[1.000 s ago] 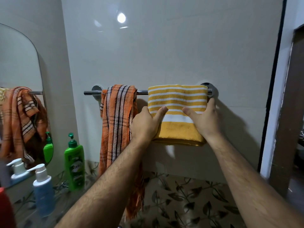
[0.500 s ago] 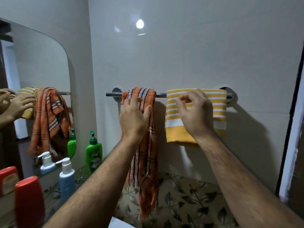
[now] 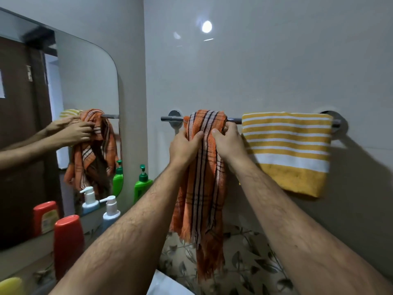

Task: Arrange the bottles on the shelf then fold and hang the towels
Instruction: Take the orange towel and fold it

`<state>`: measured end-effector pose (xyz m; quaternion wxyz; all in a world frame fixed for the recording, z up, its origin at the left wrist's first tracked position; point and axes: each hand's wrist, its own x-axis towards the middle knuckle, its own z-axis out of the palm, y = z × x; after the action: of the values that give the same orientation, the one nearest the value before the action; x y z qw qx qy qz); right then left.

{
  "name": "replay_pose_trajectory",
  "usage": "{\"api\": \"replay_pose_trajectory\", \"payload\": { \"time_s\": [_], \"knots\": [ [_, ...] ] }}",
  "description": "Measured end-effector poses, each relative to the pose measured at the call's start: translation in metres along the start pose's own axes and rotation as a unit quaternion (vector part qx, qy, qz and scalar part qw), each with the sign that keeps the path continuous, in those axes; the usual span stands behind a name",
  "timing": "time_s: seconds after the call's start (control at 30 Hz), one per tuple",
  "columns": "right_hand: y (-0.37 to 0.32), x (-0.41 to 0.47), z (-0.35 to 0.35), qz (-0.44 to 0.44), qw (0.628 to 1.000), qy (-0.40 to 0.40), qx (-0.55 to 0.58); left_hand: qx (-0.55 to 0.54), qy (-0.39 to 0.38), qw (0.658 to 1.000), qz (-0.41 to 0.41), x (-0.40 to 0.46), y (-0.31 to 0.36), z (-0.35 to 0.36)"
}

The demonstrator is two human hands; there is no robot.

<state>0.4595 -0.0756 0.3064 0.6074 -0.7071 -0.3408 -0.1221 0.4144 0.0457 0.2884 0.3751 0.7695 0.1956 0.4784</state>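
An orange checked towel [image 3: 204, 188] hangs bunched over the chrome towel bar [image 3: 234, 120], its fringed end dangling low. My left hand [image 3: 184, 146] grips its left side just under the bar, and my right hand [image 3: 228, 141] grips its right side. A yellow-and-white striped towel [image 3: 287, 150] hangs folded flat on the right part of the bar, free of both hands. On the shelf at the left stand a green pump bottle [image 3: 142, 184], a blue pump bottle [image 3: 110, 211] and a red bottle [image 3: 68, 241].
A wall mirror [image 3: 63, 92] on the left reflects my hands, the towels and the bottles. A yellow object [image 3: 10, 286] shows at the bottom left corner. Leaf-patterned tiles [image 3: 244, 262] run along the wall below the bar. A white basin edge [image 3: 168, 286] shows at the bottom.
Both hands left the yellow towel and moved left onto the orange towel. My right hand came off the yellow towel last. The view turned left.
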Motion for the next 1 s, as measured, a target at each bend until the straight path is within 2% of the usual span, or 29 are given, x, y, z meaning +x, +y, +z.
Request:
{"api": "replay_pose_trajectory", "payload": {
  "time_s": [0.17,0.23,0.33,0.43,0.5,0.57,0.67,0.7,0.77,0.83,0.93,1.0],
  "knots": [
    [0.007,0.016,0.006,0.056,0.994,-0.024,0.091,0.03,0.024,0.999,0.025,-0.007,0.0,-0.011],
    [0.005,0.018,0.006,0.07,0.989,-0.043,0.124,0.038,0.01,0.998,0.039,-0.012,-0.003,-0.017],
    [0.005,0.021,0.006,0.076,0.98,-0.08,0.163,-0.003,-0.08,0.997,0.014,-0.025,-0.004,-0.028],
    [0.01,0.019,0.006,0.091,0.96,-0.134,0.228,-0.039,-0.201,0.978,-0.044,-0.042,0.0,-0.041],
    [0.012,0.012,0.004,0.074,0.956,-0.161,0.235,-0.018,-0.22,0.974,-0.05,-0.049,0.0,-0.049],
    [0.013,0.002,0.0,0.049,0.954,-0.182,0.233,-0.008,-0.152,0.988,-0.023,-0.055,0.003,-0.052],
    [0.015,-0.019,-0.004,0.0,0.947,-0.24,0.214,-0.035,0.061,0.997,0.032,-0.065,0.018,-0.05],
    [0.017,-0.026,-0.004,-0.024,0.947,-0.252,0.198,-0.04,0.098,0.993,0.049,-0.067,0.024,-0.049],
    [0.023,-0.036,-0.005,-0.076,0.955,-0.248,0.144,-0.046,0.109,0.99,0.072,-0.074,0.038,-0.045],
    [0.026,-0.048,-0.008,-0.113,0.956,-0.251,0.106,0.025,0.094,0.992,0.075,-0.079,0.05,-0.044],
    [0.032,-0.064,-0.011,-0.162,0.946,-0.261,0.105,0.171,0.078,0.982,0.015,-0.085,0.063,-0.041],
    [0.034,-0.074,-0.013,-0.187,0.94,-0.264,0.111,0.182,0.07,0.98,-0.03,-0.09,0.069,-0.041]
  ]
}}
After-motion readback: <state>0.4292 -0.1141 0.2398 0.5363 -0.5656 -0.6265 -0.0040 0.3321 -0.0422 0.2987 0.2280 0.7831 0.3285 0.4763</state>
